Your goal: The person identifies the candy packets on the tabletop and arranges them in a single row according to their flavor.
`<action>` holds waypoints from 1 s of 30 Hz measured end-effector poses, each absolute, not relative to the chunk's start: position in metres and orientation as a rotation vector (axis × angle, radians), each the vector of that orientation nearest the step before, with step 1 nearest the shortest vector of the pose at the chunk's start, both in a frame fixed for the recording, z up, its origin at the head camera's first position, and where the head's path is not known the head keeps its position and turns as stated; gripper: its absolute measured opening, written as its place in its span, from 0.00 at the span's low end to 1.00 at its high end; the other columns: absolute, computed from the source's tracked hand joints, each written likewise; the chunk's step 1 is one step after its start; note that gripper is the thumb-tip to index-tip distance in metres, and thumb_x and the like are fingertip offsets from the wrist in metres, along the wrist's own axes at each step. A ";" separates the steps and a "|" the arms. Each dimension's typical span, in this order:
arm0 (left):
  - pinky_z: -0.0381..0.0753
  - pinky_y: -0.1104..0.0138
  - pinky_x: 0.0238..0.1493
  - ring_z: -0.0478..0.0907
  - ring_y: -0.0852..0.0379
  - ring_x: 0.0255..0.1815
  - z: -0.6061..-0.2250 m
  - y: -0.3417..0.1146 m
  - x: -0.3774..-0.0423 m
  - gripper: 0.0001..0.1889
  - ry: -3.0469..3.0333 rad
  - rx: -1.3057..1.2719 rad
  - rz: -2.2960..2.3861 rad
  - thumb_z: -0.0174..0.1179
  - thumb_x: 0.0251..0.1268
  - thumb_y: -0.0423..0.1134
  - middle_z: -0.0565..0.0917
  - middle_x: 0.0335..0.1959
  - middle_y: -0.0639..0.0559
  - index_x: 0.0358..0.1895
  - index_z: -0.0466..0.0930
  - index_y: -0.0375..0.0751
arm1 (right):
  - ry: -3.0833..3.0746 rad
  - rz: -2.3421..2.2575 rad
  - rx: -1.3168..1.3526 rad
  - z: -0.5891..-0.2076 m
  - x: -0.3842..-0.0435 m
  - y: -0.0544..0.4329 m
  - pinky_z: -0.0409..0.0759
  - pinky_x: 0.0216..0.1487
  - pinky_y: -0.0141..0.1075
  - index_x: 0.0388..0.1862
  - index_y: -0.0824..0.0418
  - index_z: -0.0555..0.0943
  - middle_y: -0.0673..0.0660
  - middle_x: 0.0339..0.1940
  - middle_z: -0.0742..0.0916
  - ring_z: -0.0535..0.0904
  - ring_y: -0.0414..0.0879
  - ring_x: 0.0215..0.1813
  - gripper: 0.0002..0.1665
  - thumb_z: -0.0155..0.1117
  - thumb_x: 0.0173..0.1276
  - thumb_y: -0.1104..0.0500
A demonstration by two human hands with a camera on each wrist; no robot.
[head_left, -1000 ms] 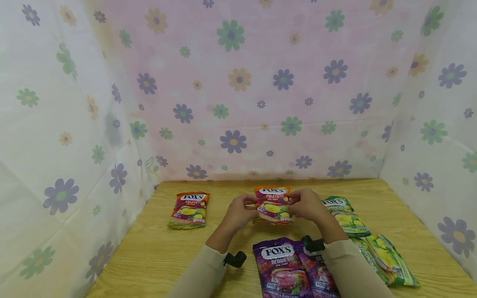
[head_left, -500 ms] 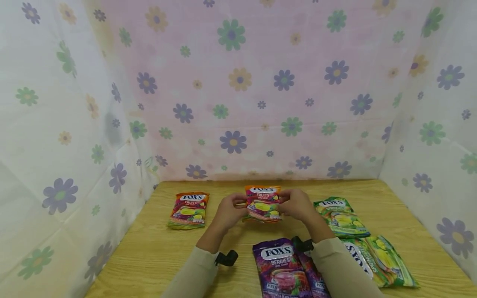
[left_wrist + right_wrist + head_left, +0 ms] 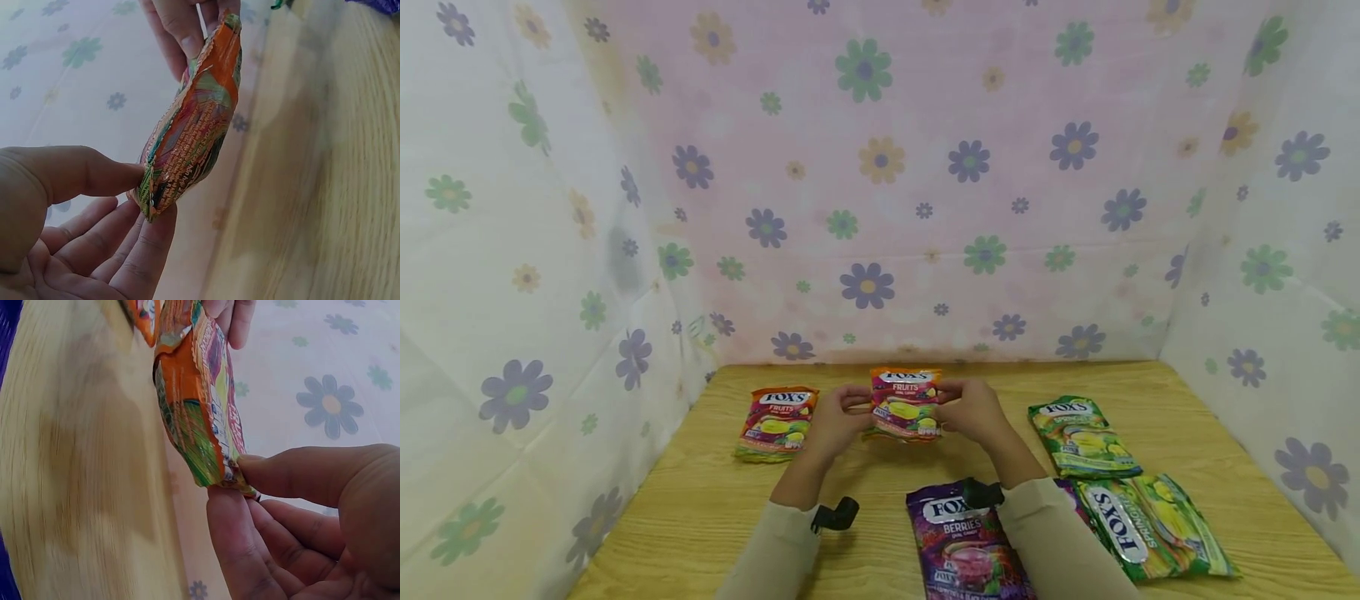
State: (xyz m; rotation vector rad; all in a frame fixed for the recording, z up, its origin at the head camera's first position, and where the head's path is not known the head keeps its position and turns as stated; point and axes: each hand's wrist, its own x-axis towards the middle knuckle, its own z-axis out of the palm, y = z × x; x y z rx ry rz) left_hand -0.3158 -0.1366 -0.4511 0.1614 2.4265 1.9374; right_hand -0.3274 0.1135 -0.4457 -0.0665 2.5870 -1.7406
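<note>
Pouch (image 3: 904, 408) of glossy orange-and-red plastic, pinched at opposite side edges by left hand (image 3: 837, 423) and right hand (image 3: 976, 412), hangs over the pale wooden table (image 3: 685, 517)'s far middle, probably to stay level, right of a matching flat-lying packet (image 3: 778, 425)

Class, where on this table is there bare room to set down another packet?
Bare wood shows nearer the wearer than the resting Fruits packet, left of the left sleeve, and between the right hand and far green packet. Front right is crowded: purple Berries packet, right sleeve, near green packet.
</note>
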 end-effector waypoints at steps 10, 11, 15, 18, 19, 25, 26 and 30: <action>0.87 0.54 0.55 0.84 0.40 0.60 -0.449 -0.156 -0.320 0.23 2.438 0.149 1.959 0.69 0.65 0.29 0.83 0.63 0.40 0.63 0.79 0.38 | 2.529 -1.915 -0.046 -0.448 -0.324 0.091 0.90 0.40 0.39 0.65 0.63 0.82 0.62 0.53 0.88 0.89 0.50 0.44 0.30 0.74 0.63 0.68; 0.87 0.54 0.55 0.84 0.41 0.60 -0.448 -0.159 -0.320 0.23 2.446 0.145 1.956 0.70 0.65 0.29 0.83 0.63 0.40 0.63 0.79 0.39 | 2.510 -1.943 -0.046 -0.448 -0.324 0.088 0.90 0.40 0.40 0.65 0.63 0.82 0.62 0.54 0.87 0.89 0.51 0.44 0.30 0.74 0.63 0.69; 0.87 0.55 0.55 0.85 0.44 0.58 -0.447 -0.169 -0.322 0.23 2.468 0.106 1.951 0.70 0.64 0.29 0.83 0.63 0.42 0.62 0.80 0.41 | 2.464 -2.016 -0.041 -0.450 -0.321 0.075 0.90 0.42 0.41 0.66 0.61 0.82 0.61 0.57 0.87 0.89 0.51 0.45 0.29 0.72 0.64 0.70; 0.87 0.56 0.54 0.85 0.46 0.56 -0.446 -0.176 -0.323 0.22 2.465 0.055 1.951 0.69 0.65 0.31 0.83 0.63 0.43 0.62 0.80 0.42 | 2.478 -2.005 -0.087 -0.453 -0.318 0.066 0.90 0.45 0.43 0.67 0.59 0.81 0.60 0.60 0.87 0.88 0.53 0.50 0.29 0.70 0.66 0.69; 0.87 0.56 0.54 0.85 0.47 0.55 -0.446 -0.179 -0.324 0.22 2.459 0.043 1.955 0.69 0.65 0.31 0.83 0.63 0.43 0.62 0.80 0.42 | 2.486 -1.998 -0.117 -0.454 -0.317 0.063 0.90 0.47 0.44 0.67 0.59 0.81 0.60 0.62 0.86 0.88 0.54 0.51 0.30 0.69 0.66 0.70; 0.88 0.57 0.51 0.86 0.49 0.49 -0.447 -0.193 -0.325 0.21 2.477 -0.005 1.951 0.68 0.66 0.34 0.83 0.62 0.43 0.61 0.80 0.42 | 2.433 -2.032 -0.236 -0.462 -0.313 0.053 0.89 0.50 0.43 0.69 0.58 0.79 0.60 0.67 0.83 0.84 0.58 0.58 0.31 0.67 0.67 0.72; 0.88 0.57 0.50 0.86 0.49 0.48 -0.447 -0.194 -0.325 0.21 2.484 -0.010 1.945 0.68 0.65 0.35 0.83 0.62 0.43 0.61 0.80 0.43 | 2.411 -2.048 -0.243 -0.464 -0.313 0.052 0.88 0.51 0.43 0.69 0.57 0.78 0.59 0.68 0.82 0.84 0.58 0.59 0.32 0.68 0.67 0.72; 0.88 0.59 0.46 0.86 0.50 0.46 -0.450 -0.200 -0.327 0.20 2.495 -0.053 1.931 0.68 0.65 0.34 0.84 0.62 0.46 0.60 0.81 0.45 | 2.340 -2.086 -0.317 -0.476 -0.314 0.049 0.87 0.55 0.45 0.72 0.57 0.77 0.60 0.71 0.80 0.82 0.59 0.62 0.33 0.66 0.69 0.71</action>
